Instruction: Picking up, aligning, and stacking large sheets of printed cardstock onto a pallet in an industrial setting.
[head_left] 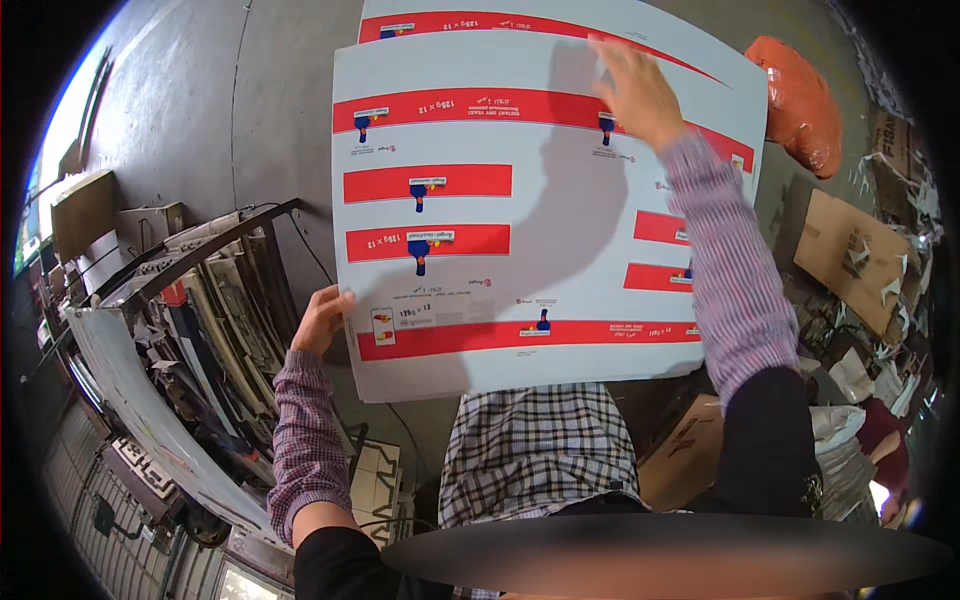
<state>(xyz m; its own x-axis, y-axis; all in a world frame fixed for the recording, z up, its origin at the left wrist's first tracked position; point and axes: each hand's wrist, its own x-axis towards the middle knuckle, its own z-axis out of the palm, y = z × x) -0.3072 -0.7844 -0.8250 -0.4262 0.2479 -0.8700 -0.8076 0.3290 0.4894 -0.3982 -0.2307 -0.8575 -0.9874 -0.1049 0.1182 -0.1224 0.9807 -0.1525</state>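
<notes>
A large white printed cardboard sheet (440,65) with red bands and small blue pictures lies before me. Beneath it a second white and red sheet (560,12) sticks out along the far and right sides. My left hand (322,318) grips the top sheet's left edge near its front corner; some of its fingers are hidden behind the board. Over the far edge of the top sheet, my right hand (642,92) is held with fingers stretched out, throwing a shadow across the print. Whether it touches the board, I cannot tell.
To the left stands a metal rack (215,250) packed with flat boards. An orange sack (798,105) lies at the far right. A brown cardboard piece (850,260) and torn scraps lie on the right-hand floor. Another person's arm (885,440) shows at the right rim.
</notes>
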